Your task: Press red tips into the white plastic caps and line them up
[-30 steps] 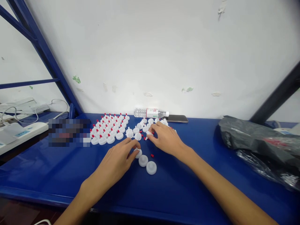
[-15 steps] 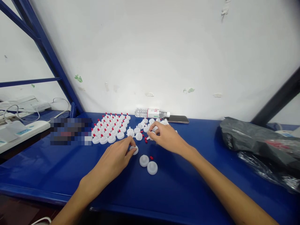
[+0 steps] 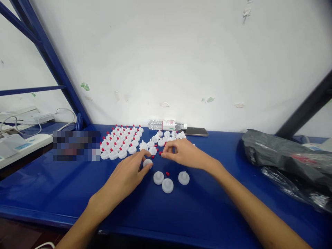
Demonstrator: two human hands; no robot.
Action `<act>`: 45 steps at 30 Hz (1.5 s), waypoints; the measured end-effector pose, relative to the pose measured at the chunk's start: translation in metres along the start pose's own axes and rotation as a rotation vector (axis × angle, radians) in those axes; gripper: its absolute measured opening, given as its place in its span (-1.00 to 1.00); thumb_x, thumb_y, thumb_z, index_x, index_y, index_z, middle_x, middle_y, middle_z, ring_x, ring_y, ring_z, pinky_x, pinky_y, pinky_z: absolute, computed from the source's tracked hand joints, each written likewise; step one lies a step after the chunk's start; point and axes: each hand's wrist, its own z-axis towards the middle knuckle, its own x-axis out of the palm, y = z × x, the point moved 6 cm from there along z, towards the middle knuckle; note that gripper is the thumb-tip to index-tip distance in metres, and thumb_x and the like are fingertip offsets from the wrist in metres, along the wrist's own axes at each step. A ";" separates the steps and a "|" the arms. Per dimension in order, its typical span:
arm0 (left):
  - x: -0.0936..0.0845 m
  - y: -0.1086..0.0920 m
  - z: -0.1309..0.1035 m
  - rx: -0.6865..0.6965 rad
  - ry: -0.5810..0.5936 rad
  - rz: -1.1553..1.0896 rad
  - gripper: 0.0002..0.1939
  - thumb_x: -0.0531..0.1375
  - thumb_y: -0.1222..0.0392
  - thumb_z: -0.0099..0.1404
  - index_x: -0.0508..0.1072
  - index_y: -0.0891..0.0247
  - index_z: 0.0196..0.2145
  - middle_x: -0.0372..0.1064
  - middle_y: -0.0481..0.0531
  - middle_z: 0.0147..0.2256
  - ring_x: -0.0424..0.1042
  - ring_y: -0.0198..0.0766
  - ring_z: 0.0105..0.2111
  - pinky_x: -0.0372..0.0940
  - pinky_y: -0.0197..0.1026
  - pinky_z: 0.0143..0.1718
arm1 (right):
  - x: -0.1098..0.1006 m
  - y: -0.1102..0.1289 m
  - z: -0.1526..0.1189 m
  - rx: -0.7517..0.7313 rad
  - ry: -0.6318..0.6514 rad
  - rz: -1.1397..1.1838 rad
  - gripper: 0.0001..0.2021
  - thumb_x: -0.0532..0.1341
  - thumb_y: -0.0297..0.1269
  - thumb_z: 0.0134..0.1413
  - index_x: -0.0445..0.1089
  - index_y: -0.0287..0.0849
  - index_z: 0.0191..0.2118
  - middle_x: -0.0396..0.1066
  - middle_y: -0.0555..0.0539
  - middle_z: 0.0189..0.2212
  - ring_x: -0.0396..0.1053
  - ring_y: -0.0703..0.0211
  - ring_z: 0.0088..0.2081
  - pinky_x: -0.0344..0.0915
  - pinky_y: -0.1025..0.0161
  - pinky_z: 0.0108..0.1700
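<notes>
My left hand (image 3: 129,169) has its thumb and index finger curled around a white round cap with a spout (image 3: 147,163), close above the table. The fingertips of my right hand (image 3: 178,151) are pinched at a small red tip cap (image 3: 160,153), beside other loose red tips. Nearer to me lie two white spout caps side by side, one (image 3: 158,177) just behind the other (image 3: 167,185), with a red tip (image 3: 167,174) near them. Another white spout cap (image 3: 184,177) lies to their right, below my right wrist.
Rows of white caps with red tips (image 3: 120,140) stand at the left. Behind my hands is a loose pile of white caps (image 3: 167,136). A water bottle (image 3: 166,125) and a phone (image 3: 195,131) lie along the wall. Grey plastic bags (image 3: 280,152) cover the right side.
A white spout cap now lies at the right of the front pair. My right hand has come down slightly to the red tips. One loose red tip lies further left than before.
</notes>
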 end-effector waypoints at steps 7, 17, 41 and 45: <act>0.008 0.007 0.002 0.019 0.050 0.042 -0.62 0.01 -0.04 0.45 0.48 0.11 0.05 0.43 0.11 -0.09 0.45 -0.08 -0.17 0.24 -0.10 -0.19 | 0.015 -0.001 -0.009 -0.002 0.337 0.096 -0.85 0.38 -0.20 0.03 0.61 -0.07 -0.25 0.57 0.04 -0.41 0.47 0.21 -0.41 0.25 0.33 -0.40; 0.006 0.003 0.000 -0.001 0.063 0.004 -0.70 0.10 -0.11 0.41 0.48 0.05 -0.07 0.44 0.00 -0.22 0.44 -0.10 -0.24 0.18 -0.14 -0.29 | 0.014 -0.007 -0.004 0.048 0.191 -0.145 -0.96 0.34 -0.28 0.14 0.55 -0.07 -0.33 0.54 0.04 -0.39 0.44 0.19 -0.34 0.17 0.29 -0.35; -0.008 0.005 0.000 -0.054 0.100 -0.095 -0.68 0.25 -0.03 0.26 0.54 0.13 -0.09 0.46 0.01 -0.22 0.45 -0.18 -0.35 0.27 -0.16 -0.26 | 0.017 -0.012 -0.002 -0.028 0.163 -0.213 -0.76 0.19 -0.56 0.19 0.48 -0.09 -0.13 0.52 -0.02 -0.30 0.40 0.15 -0.23 0.08 0.31 -0.32; -0.013 -0.001 0.001 -0.065 0.051 -0.121 -0.72 0.20 0.00 0.31 0.49 0.14 -0.08 0.50 -0.04 -0.31 0.47 -0.19 -0.39 0.25 -0.18 -0.32 | 0.015 -0.010 -0.001 -0.061 0.111 -0.203 -0.76 0.14 -0.58 0.23 0.48 -0.15 -0.15 0.46 -0.09 -0.27 0.36 0.13 -0.20 0.15 0.27 -0.22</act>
